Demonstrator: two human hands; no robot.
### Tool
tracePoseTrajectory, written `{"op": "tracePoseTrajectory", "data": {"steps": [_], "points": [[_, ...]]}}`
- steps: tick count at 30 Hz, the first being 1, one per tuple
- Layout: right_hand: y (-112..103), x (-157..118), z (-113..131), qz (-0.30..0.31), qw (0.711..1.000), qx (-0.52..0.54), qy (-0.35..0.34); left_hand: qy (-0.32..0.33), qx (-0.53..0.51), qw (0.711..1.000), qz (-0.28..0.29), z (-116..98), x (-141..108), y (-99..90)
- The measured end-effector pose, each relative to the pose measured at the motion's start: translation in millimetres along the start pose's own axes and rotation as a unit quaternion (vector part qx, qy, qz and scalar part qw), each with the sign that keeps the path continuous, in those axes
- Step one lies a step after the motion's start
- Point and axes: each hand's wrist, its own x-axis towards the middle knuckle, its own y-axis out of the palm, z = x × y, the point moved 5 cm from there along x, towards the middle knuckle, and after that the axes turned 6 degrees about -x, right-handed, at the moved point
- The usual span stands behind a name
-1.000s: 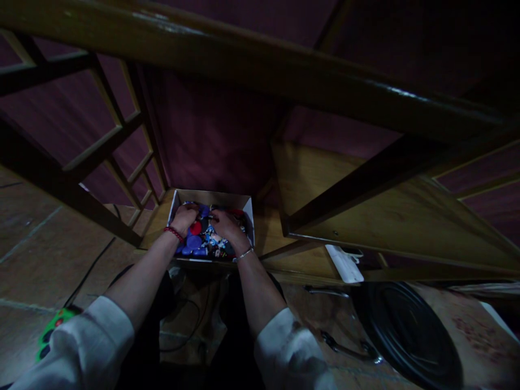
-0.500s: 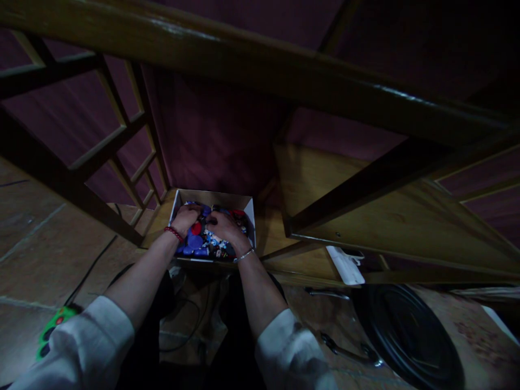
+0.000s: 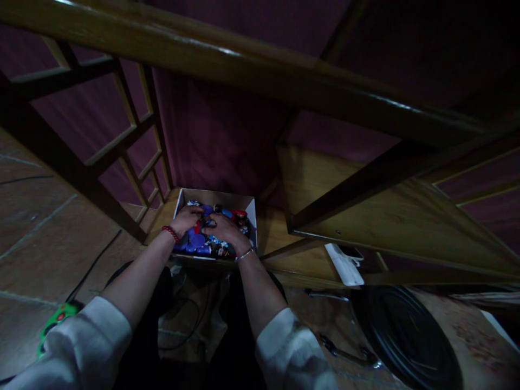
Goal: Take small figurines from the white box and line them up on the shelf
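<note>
At shelf (image 3: pixel 270 233), reaches into box (image 3: pixel 227 199) of trinkets (image 3: pixel 197 240) with left hand (image 3: pixel 186 218) and right hand (image 3: pixel 225 229) (fingers pinching or spread: cannot tell).

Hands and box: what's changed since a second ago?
The right hand has shifted left, toward the left hand, exposing more red items near the far right corner of the box. Whether anything was grasped or released can't be told. Unchanged: both hands in the box, box on the wooden shelf.
</note>
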Motion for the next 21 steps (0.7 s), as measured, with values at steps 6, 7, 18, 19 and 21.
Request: {"op": "tracePoseTrajectory", "data": {"steps": [6,7,18,19,21], "points": [[1,-2,4,0.002,0.999,-0.049,0.012,0.077,0.091,0.992,0.036,-3,-2,-2.3],[2,-3,5,0.003,0.998,-0.054,0.016,0.092,0.110,0.989,0.039,-3,-3,-2.3],[2,-5,13,0.002,0.994,-0.111,0.005,0.139,0.221,0.963,0.064,1,-2,-4.3],[2,-5,12,-0.001,0.993,-0.116,0.005,0.142,0.226,0.961,0.067,2,-1,-4.1],[1,-5,11,-0.003,0.992,-0.124,0.008,0.144,0.235,0.959,0.070,2,-2,-3.7]]}}
